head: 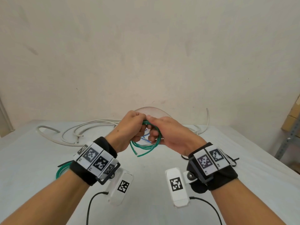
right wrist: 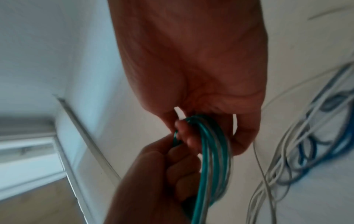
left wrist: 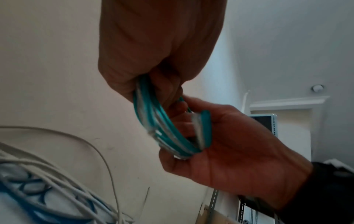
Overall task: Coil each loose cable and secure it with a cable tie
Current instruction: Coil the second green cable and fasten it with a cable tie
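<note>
A coil of green cable (head: 146,147) hangs in the air above the white table (head: 146,172), held at its top by both hands. My left hand (head: 135,125) grips the bundled loops (left wrist: 151,119) in a curled fist. My right hand (head: 155,127) pinches the same bundle (right wrist: 210,159) right beside the left hand's fingers (right wrist: 178,154). A small white strip (right wrist: 179,112) shows by my right fingertips; what it is cannot be told. The coil's loose ends (head: 138,154) dangle below.
Loose white cables (head: 73,132) sprawl across the back left of the table, tangled with a blue cable (head: 146,139). Another green coil (head: 62,170) lies under my left wrist. Thin black strips (head: 234,160) lie by my right wrist. A metal shelf (head: 287,140) stands right.
</note>
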